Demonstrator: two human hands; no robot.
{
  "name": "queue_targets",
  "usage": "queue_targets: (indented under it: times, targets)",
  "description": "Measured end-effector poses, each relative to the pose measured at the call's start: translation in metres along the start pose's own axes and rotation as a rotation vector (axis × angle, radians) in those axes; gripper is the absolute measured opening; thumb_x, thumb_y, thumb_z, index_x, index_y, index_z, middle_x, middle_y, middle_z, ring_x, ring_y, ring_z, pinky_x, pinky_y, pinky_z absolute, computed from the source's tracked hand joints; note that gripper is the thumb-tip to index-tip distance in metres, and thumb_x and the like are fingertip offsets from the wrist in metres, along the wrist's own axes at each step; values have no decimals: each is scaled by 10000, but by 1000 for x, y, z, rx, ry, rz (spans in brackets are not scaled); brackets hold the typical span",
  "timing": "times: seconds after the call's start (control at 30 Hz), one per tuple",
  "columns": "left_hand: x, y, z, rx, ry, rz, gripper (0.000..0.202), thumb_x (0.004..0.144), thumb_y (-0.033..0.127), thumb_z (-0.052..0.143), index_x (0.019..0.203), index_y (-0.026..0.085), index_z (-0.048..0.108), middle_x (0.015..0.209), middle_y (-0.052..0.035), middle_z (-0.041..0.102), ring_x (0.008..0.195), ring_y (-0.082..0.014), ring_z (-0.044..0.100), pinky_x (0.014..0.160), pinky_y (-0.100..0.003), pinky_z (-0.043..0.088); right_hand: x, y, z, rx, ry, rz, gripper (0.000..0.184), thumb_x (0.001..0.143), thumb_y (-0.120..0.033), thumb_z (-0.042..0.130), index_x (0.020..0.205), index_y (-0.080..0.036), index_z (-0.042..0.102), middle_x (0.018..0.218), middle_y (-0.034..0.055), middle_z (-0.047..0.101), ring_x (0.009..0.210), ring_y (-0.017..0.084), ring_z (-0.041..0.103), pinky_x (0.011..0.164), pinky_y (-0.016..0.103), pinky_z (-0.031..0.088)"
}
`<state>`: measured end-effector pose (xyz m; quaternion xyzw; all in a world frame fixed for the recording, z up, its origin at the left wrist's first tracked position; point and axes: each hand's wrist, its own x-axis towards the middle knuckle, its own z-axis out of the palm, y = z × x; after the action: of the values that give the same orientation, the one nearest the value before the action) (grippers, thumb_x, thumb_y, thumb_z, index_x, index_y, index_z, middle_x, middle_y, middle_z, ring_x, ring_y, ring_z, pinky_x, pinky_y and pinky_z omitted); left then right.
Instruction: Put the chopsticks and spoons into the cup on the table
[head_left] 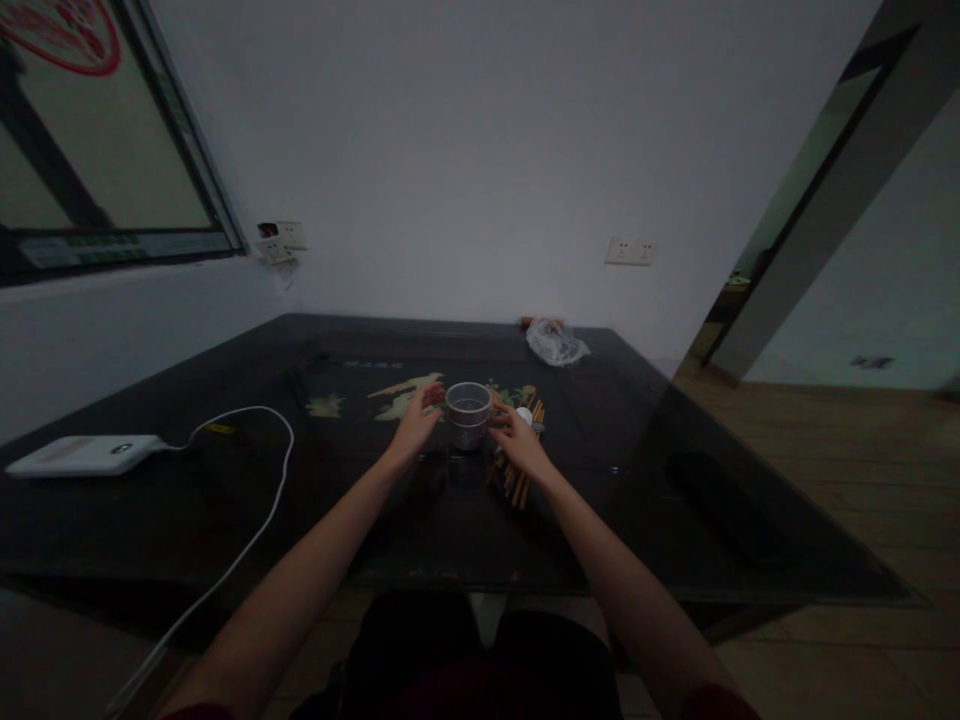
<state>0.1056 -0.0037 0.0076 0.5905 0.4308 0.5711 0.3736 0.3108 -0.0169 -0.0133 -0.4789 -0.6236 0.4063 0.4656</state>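
A grey cup-shaped container (469,428) stands upright on the dark table, its round mouth facing up. My left hand (420,418) is just left of it with fingers apart and a small gap to its wall. On the other side my right hand (517,440) is open, fingers spread, with the tips at the container's right wall; I cannot tell whether they touch. Beneath and beside the right hand lies a loose bundle of chopsticks (517,488), partly hidden by it. A small white round piece (524,414) shows just behind that hand.
A white power bank (82,455) with a white cable (283,470) lies at the table's left. At the back is a crumpled clear plastic bag (555,343). A dark flat object (727,508) lies on the right. The wall borders the table's (360,345) far edge.
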Motion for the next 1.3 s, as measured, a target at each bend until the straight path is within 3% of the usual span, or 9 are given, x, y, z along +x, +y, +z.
queue_targets:
  times: [0.33,0.53,0.7,1.0,1.3]
  targets:
    - [2,-4,3,-2,-2,-39,446,674,108,512,1116,170,514,1172,-101,565,1078,-198,548,954,-372,422,0,1,0,33,-28,-2,490,738,-127,590,1208,-210,480,979,45,609,730,128,628,729,309,524]
    - [0,-7,5,14,-32,-126,443,686,134,525,1128,163,510,1127,-105,586,983,-204,584,813,-344,491,1,3,0,25,-29,-23,489,730,-128,596,1201,-196,485,952,40,615,722,119,623,715,290,520]
    - [-3,-7,7,44,-61,-176,465,699,244,600,1148,165,508,1142,-114,581,947,-211,591,724,-303,492,2,4,1,26,-30,-22,475,724,-117,594,1181,-206,501,944,35,626,713,116,623,680,276,525]
    - [-5,-6,7,81,-99,-233,319,690,312,625,967,158,583,1081,-108,616,882,-219,607,663,-295,486,2,2,2,16,-25,-31,428,722,-102,591,1139,-187,541,942,46,625,721,122,624,698,285,528]
    - [-4,-6,5,93,-106,-227,315,673,280,621,961,155,592,1063,-109,629,884,-228,611,667,-303,485,1,0,1,-6,-42,-16,410,732,-118,587,1136,-175,541,999,70,625,761,139,640,743,315,522]
